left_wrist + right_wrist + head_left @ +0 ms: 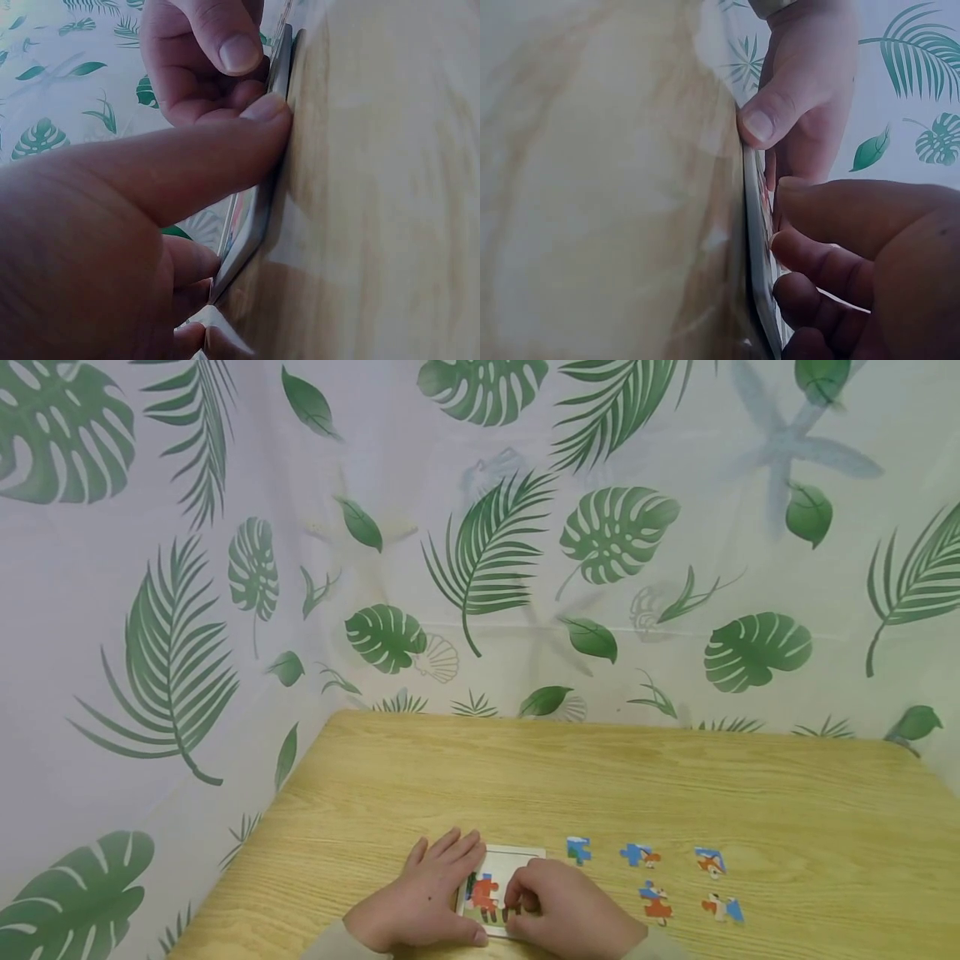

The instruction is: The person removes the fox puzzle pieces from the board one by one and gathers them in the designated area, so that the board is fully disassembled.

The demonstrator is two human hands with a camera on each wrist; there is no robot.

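Lying flat, the pale puzzle tray (513,863) holds joined red-and-green pieces (484,890).

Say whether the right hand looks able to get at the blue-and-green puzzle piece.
Likely yes: the puzzle piece lies uncovered just beyond the right hand, with only bare table between.

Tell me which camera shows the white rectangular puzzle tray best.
The head view: it looks down on the white rectangular puzzle tray, revealing its face and some red jigsaw pieces inside, though partly covered. Both wrist views show it nearly edge-on, mainly its thin side.
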